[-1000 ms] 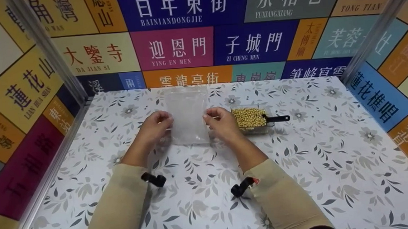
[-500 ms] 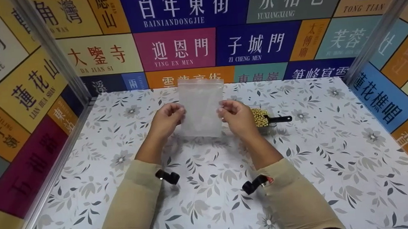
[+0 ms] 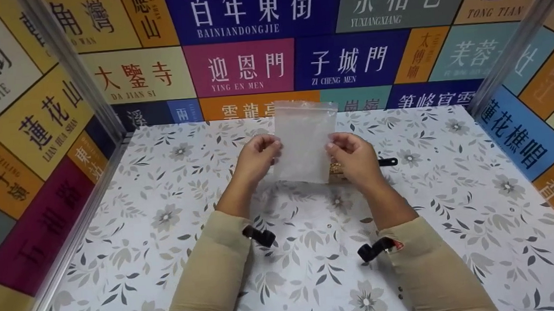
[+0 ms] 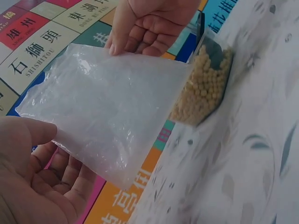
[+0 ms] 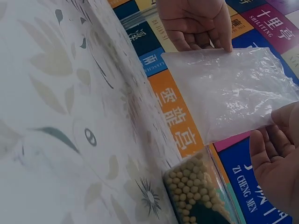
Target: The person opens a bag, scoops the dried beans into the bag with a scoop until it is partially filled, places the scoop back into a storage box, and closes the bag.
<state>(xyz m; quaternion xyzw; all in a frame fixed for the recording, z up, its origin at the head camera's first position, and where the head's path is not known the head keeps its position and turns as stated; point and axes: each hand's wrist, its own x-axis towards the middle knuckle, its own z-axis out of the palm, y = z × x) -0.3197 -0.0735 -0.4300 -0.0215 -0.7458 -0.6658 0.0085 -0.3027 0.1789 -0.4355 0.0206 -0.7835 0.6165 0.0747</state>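
A clear plastic zip bag (image 3: 305, 141) is held upright above the table, its zip edge at the top; no contents show in it. My left hand (image 3: 257, 159) pinches the bag's left edge between thumb and fingers. At the opposite edge my right hand (image 3: 357, 157) pinches it the same way. Behind the bag and the right hand stands a clear box of yellow soybeans (image 4: 205, 84), mostly hidden in the head view. A black scoop handle (image 3: 388, 162) sticks out to the right of it. In the right wrist view the soybeans (image 5: 189, 186) lie below the bag.
A white cloth with grey leaves and flowers covers the table (image 3: 177, 260). Panels with street names form the back wall (image 3: 246, 65) and both side walls, close along the table's edges. A small black camera (image 3: 260, 235) is strapped at each wrist.
Both hands have moved to the right and slightly up with the bag between them. The bag, first beside the soybean box, now covers much of it.
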